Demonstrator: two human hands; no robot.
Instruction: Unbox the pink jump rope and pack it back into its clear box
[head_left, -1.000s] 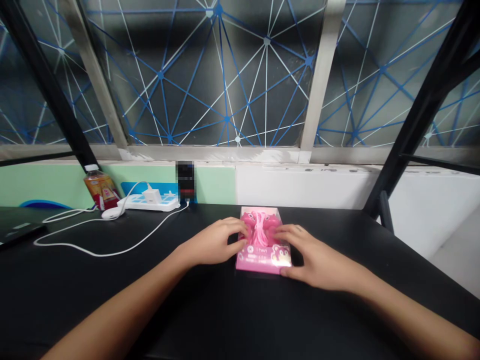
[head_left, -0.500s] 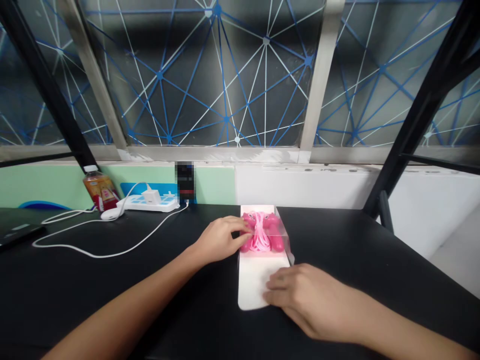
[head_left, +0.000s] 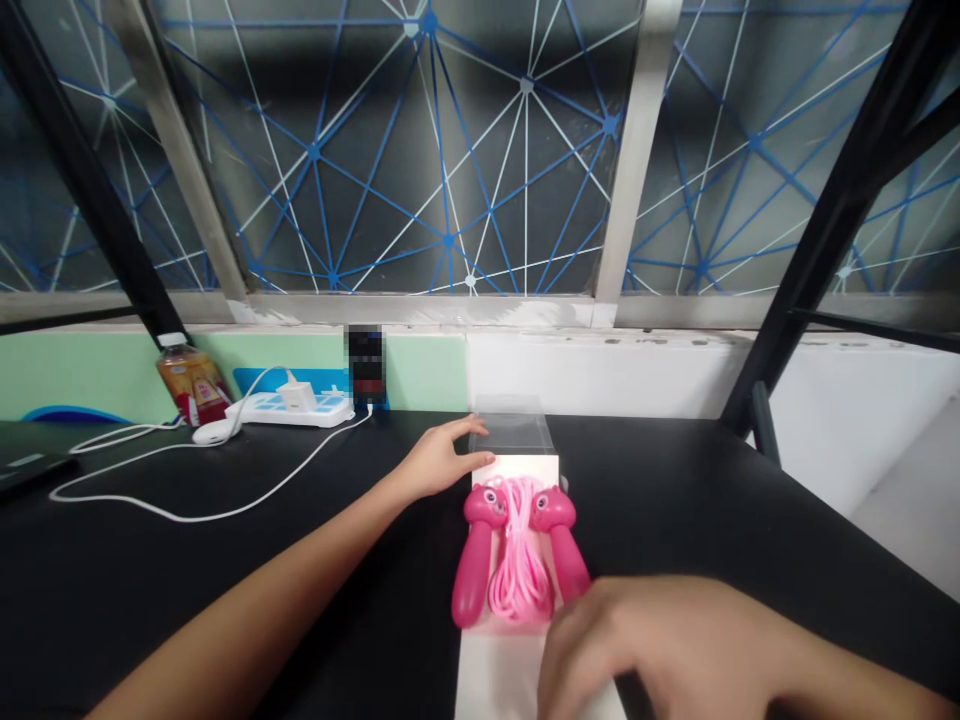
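A pink skipping rope [head_left: 517, 565] with two bear-headed handles lies on a white card [head_left: 504, 672], its coils bunched between the handles. The clear plastic cover [head_left: 511, 427] sits apart from it, beyond the card's far end. My left hand [head_left: 442, 460] is at that cover's near left corner, its fingers against the plastic. At the bottom of the view, my right hand [head_left: 637, 650] is blurred and lies over the card's near right part, close to the right handle.
The black table [head_left: 675, 500] stretches to both sides. At the back left stand a bottle [head_left: 193, 387], a white power strip [head_left: 296, 408] with a charger, and a pixelated upright object [head_left: 366, 365]. A white cable runs to a white mouse [head_left: 216, 432]. A dark laptop [head_left: 30, 472] lies far left.
The card with the rope has slid towards me, out of the clear cover, which stays at the far end. My right hand has moved nearer me, and the rope now lies uncovered.
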